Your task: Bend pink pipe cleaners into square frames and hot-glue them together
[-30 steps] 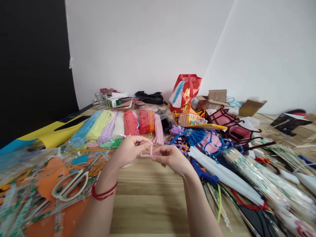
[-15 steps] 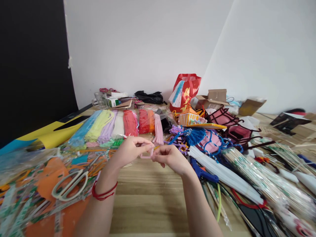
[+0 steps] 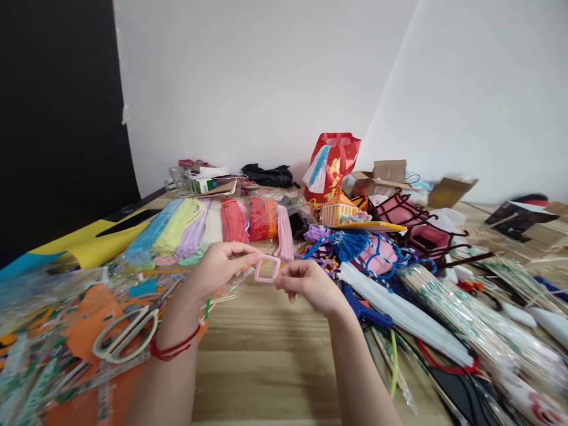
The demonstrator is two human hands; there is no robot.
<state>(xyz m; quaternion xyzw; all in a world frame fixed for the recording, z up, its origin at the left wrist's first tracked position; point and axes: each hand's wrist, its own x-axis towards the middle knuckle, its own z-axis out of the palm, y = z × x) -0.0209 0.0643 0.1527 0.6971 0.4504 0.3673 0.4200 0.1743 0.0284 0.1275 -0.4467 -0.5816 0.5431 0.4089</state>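
Between my two hands, above the wooden tabletop, is a small pale pink square loop point(image 3: 265, 280), bent from what looks like a fuzzy pipe cleaner. My left hand point(image 3: 224, 265) pinches its upper left corner with thumb and fingertips. At the opposite side, my right hand point(image 3: 309, 285) grips the right edge near the lower corner, its fingers curled. The loop's middle is open and its four sides are visible. Just behind it lies a bundle of pink pipe cleaners point(image 3: 284, 232).
White-handled scissors point(image 3: 122, 340) rest on orange scraps at left. Bundles of coloured pipe cleaners point(image 3: 180, 228) lie farther back. To the right are a blue glue gun point(image 3: 366, 310), white strips point(image 3: 402, 313) and bagged sticks point(image 3: 461, 307). A red bag point(image 3: 335, 168) stands by the wall.
The left hand has drawn slightly left from the right hand, its fingers now at the loop's corner. The pink square has turned more to face me and shows more fully.
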